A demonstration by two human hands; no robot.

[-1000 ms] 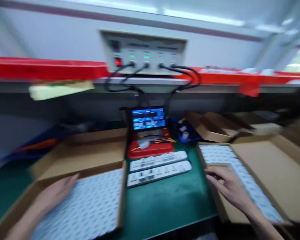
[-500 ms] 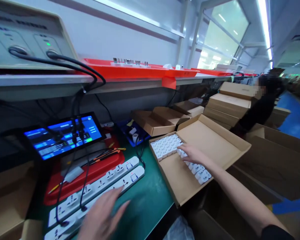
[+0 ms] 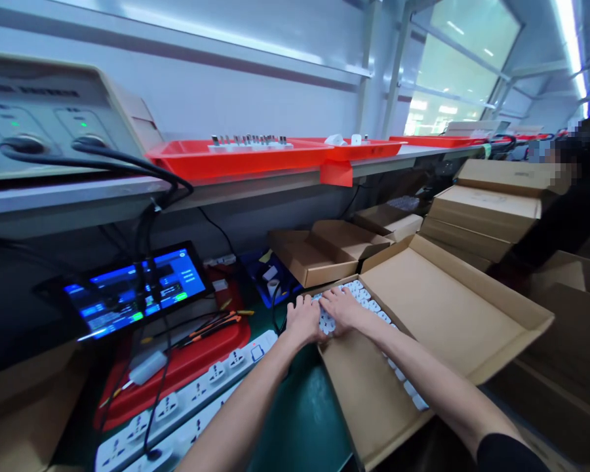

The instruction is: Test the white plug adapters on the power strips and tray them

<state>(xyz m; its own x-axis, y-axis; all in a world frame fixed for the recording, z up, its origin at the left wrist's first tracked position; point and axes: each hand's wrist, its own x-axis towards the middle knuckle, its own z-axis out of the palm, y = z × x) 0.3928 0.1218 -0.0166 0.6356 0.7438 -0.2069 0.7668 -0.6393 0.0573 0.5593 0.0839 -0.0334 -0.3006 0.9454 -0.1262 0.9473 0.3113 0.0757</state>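
An open cardboard box (image 3: pixel 358 387) lies tilted over the front edge of the green table. White plug-like adapters (image 3: pixel 327 322) are packed in rows at its far left end, with another row (image 3: pixel 407 380) running along its fold. My left hand (image 3: pixel 302 319) lies over the box's left wall, fingers bent and thumb against the end of the adapter block. On top of the same adapters, my right hand (image 3: pixel 341 309) has its fingers curled down and close to the left hand. Both palms hide part of the block, so the exact finger contact is partly covered.
White power strips (image 3: pixel 196 393) and a red tray (image 3: pixel 177 357) with a screwdriver are at left, below a lit tablet (image 3: pixel 137 285). Orange trays (image 3: pixel 246 157) stand on the shelf above. Stacked cartons (image 3: pixel 482 210) and a person's dark sleeve (image 3: pixel 545 223) are at right.
My left hand has moved from above the power strips to the box's left wall. My right hand has shifted from the middle row to the far left adapter block. The view has turned slightly.
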